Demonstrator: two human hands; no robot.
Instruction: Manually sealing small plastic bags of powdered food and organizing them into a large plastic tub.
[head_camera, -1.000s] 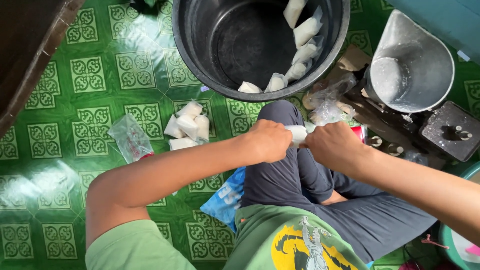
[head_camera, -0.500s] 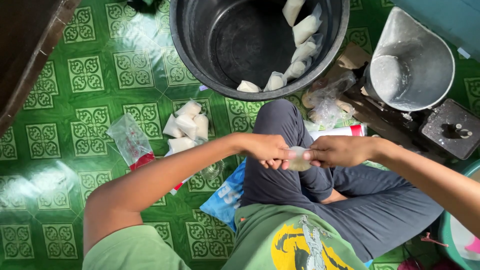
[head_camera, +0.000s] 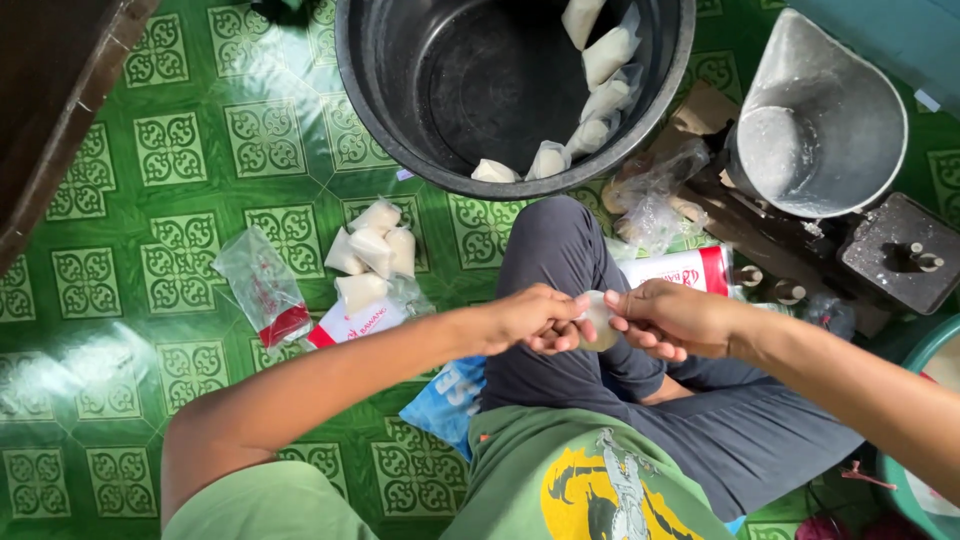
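Observation:
Over my lap, my left hand (head_camera: 530, 318) and my right hand (head_camera: 672, 318) both pinch a small clear plastic bag of white powder (head_camera: 600, 320) between their fingertips. Just beyond my raised knee stands a large black tub (head_camera: 380, 100) with several filled white bags (head_camera: 598, 70) lying along its right inner wall. On the green patterned floor to my left lies a small pile of filled white bags (head_camera: 372, 252).
A grey metal scoop-shaped pan (head_camera: 822, 120) sits at the right on a dark scale (head_camera: 890, 250). An empty clear bag with a red strip (head_camera: 262, 288) lies on the floor at left. Loose plastic bags (head_camera: 652, 195) and a red-and-white packet (head_camera: 680, 268) lie by my knee. Dark wooden furniture (head_camera: 50, 110) borders the left.
Both hands have drawn back from near my knee toward my body, still together on the small bag. The bag now shows as a small rounded pouch between the fingertips.

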